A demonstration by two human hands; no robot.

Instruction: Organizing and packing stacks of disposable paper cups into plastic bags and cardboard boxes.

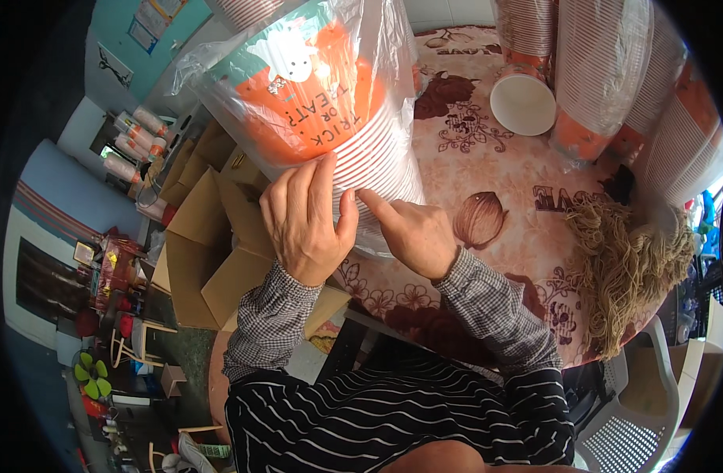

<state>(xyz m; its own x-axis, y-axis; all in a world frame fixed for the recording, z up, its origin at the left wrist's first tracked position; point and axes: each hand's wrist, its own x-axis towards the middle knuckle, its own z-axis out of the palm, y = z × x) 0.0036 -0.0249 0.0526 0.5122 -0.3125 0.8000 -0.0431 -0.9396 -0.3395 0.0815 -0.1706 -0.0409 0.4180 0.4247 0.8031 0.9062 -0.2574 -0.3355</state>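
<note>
In front of me a stack of paper cups leans in a clear plastic bag. The uppermost cup is orange and green with a white ghost, and the white rims below it lie close together. My left hand rests on the stack with its fingers stretched out over the bag. Beside it, my right hand touches the rims with the tip of its extended index finger. The other right fingers are curled under, and whatever they may hold is hidden. The two hands are close but apart.
The table has a pink flowered cloth. At its far right stand several bagged cup stacks and a cup lying with its white mouth toward me. A heap of beige strings hangs over the right edge. Left are open cardboard boxes; lower right, a grey chair.
</note>
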